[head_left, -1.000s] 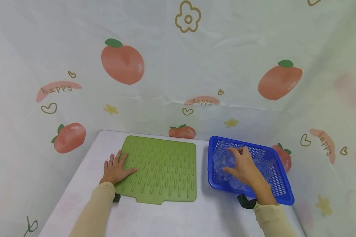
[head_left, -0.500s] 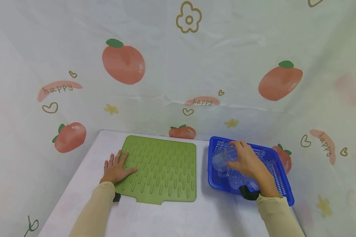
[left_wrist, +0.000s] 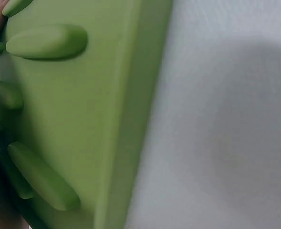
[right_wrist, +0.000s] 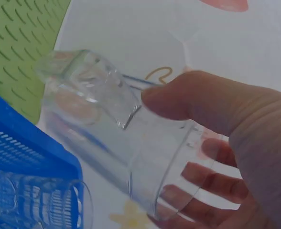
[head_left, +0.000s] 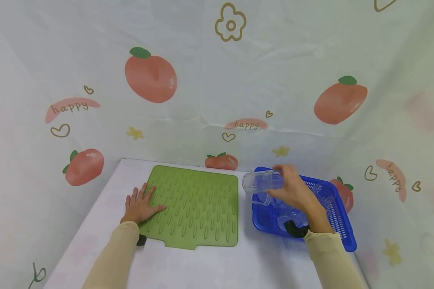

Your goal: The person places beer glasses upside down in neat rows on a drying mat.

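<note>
My right hand (head_left: 292,188) grips a clear mug (head_left: 256,183) with a handle, tipped on its side above the left rim of the blue basket (head_left: 350,241). In the right wrist view the thumb presses on the mug (right_wrist: 126,162) near its handle, and the fingers curl around the far side. More clear glassware (head_left: 283,221) lies in the basket, partly hidden by the right hand and wrist. My left hand (head_left: 139,206) lies with fingers spread on the left edge of a green ridged mat (head_left: 199,208). Only slivers of that hand show in the left wrist view.
Basket and mat stand side by side on a white-covered table (head_left: 217,267), a narrow strip of cloth between them. A printed curtain (head_left: 188,128) hangs right behind the table and along its sides. The mat has a short tab (head_left: 181,245) at its front.
My right hand has lifted the mug out from among the other glassware and carried it left, past the basket's left rim. The left hand stays in place on the mat.
</note>
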The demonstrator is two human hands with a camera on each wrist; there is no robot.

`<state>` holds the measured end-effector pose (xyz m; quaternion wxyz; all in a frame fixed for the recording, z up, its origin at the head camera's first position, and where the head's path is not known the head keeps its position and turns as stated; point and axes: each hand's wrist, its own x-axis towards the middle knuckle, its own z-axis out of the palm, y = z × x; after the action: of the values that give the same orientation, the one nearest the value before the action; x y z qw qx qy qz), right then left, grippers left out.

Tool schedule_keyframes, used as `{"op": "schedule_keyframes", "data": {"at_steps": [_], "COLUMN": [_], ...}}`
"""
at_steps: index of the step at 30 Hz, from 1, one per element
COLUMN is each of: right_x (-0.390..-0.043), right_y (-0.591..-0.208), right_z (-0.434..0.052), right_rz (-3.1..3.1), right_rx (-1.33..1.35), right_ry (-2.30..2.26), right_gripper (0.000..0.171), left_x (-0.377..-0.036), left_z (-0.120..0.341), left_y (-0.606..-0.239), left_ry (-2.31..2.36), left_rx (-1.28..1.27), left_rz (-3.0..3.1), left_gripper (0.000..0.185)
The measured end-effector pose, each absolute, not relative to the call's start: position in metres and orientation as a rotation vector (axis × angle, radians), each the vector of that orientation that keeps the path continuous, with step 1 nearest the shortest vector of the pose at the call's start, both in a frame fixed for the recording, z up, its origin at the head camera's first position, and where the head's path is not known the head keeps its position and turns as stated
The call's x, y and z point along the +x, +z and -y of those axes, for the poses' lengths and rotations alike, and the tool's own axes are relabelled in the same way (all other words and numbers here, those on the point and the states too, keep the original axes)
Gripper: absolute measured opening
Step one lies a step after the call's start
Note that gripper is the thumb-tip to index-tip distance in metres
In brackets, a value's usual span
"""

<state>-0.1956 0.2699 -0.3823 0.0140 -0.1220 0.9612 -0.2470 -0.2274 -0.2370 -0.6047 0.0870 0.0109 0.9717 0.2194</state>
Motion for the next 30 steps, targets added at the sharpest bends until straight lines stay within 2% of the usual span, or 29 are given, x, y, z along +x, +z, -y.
{"op": "schedule_keyframes", "data": {"at_steps": [13, 30], "right_x": [-0.212, -0.219], "right_y": [-0.397, -0.419], "right_z": [-0.250, -0.228], "right_rz": [-2.895, -2.687], "right_rx": [-0.259, -0.209], "right_ry": [-1.211, -1.655], "right_gripper": [0.084, 0.080], "left_x": [-0.228, -0.227], "left_z": [0.239, 0.241], "left_y": [-0.605, -0.609], "left_ry": [0.675, 0.728], "left_rx": [0.029, 0.051], "left_rz": [-2.898, -2.918], "left_gripper": [0.110, 0.108]}}
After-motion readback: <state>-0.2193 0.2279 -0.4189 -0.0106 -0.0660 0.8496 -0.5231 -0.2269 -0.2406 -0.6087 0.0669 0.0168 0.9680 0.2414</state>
